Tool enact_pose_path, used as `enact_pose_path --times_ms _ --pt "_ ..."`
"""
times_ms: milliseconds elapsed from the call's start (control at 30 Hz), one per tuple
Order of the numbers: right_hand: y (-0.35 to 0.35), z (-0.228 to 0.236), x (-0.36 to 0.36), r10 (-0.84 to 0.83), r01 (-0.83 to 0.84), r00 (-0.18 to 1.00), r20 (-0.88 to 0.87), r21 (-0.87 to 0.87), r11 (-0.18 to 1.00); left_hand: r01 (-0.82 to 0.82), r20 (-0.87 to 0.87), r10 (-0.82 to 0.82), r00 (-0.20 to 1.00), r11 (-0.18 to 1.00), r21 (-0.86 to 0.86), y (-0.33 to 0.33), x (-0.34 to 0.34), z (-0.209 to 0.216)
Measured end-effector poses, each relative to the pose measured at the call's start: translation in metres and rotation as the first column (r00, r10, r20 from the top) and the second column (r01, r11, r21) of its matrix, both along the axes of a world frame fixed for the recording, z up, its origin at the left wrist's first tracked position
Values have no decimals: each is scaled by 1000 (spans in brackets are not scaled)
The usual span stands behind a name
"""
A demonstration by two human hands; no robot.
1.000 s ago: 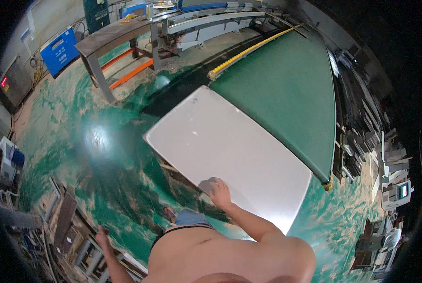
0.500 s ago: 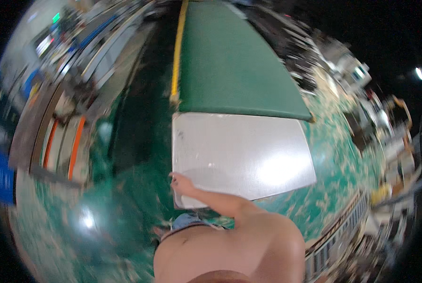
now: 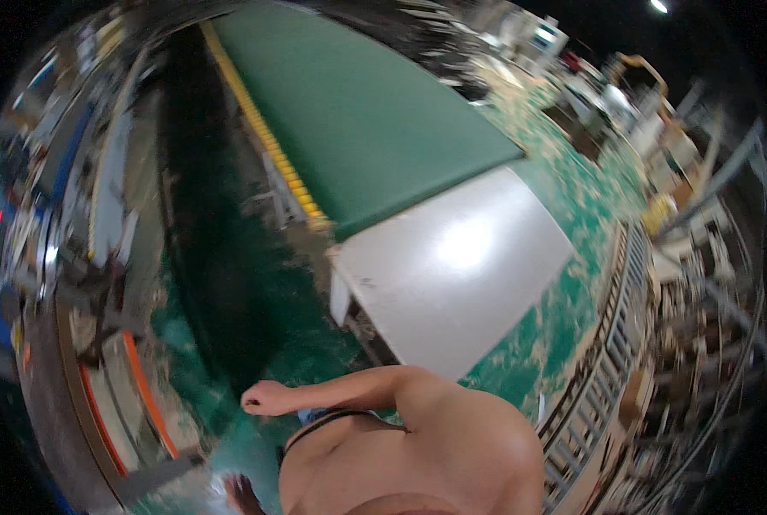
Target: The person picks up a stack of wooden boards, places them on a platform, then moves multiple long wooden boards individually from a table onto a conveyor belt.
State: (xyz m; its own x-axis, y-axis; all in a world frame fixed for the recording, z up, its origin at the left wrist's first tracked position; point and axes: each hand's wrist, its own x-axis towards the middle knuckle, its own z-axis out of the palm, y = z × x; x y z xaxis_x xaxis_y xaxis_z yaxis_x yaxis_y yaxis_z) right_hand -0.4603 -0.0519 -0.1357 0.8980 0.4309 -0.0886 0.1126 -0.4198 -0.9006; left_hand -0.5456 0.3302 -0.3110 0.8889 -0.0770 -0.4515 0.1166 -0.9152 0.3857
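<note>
My right hand (image 3: 268, 397) is loosely curled into a fist in front of my body, its forearm crossing from the right. I see nothing in it. My left hand (image 3: 242, 495) hangs low at the lower left, dim and a little blurred. Its fingers look apart and seem to hold nothing. Ahead and to the right of both hands is a shiny white panel-like tabletop (image 3: 443, 266), touched by neither. A long green conveyor belt (image 3: 358, 120) adjoins its far edge.
A row of yellow rollers (image 3: 272, 142) edges the belt's left side. A metal roller track (image 3: 594, 378) runs along the right, beside stacked material. Orange-edged boards (image 3: 113, 403) stand at the left. Light scraps litter the green floor (image 3: 529, 330).
My right hand has come away from the white tabletop's near left corner and curled up. The view has turned, so tabletop and belt lie slanted. My left hand now shows at the lower left.
</note>
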Motion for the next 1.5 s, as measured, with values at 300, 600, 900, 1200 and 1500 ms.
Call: enact_pose_path --times_ms 300,600,900,1200,1500 --pt "183 75 97 326 -441 854 406 231 867 -648 -685 564 461 -313 -694 -101 124 144" --pt "165 -49 319 469 -517 856 -219 -344 783 11 -433 887 159 -440 -898 70 226 203" --pt "294 -10 621 269 -234 898 349 -139 962 -932 -727 656 201 -100 -348 -43 219 47" --pt "479 -37 812 88 135 758 646 -288 948 -994 -532 841 -99 -65 83 -103 183 120" --pt "501 -32 825 178 79 900 398 -550 832 -995 79 993 -89 -92 32 -21 325 184"
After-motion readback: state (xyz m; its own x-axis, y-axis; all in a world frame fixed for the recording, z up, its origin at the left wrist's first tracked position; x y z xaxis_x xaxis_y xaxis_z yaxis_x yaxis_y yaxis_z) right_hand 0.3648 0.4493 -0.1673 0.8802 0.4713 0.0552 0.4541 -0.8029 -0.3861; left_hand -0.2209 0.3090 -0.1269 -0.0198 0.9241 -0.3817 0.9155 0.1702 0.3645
